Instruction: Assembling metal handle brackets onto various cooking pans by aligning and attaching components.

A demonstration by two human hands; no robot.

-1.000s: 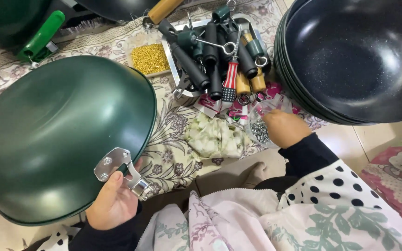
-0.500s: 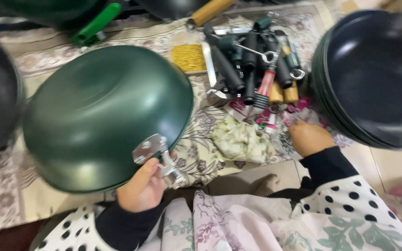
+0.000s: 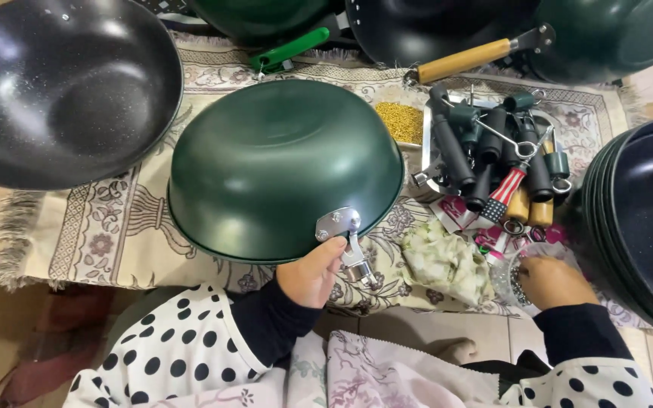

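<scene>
Green pan (image 3: 281, 162) rim overhangs mat (image 3: 92, 234) edge | left hand (image 3: 310, 273) grips bracket (image 3: 339, 225)

White polka-dot sleeves, dark cuffs

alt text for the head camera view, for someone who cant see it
A person's left hand grips the metal bracket on an upturned green pan, while the right hand reaches among small packets beside loose pan handles.
</scene>
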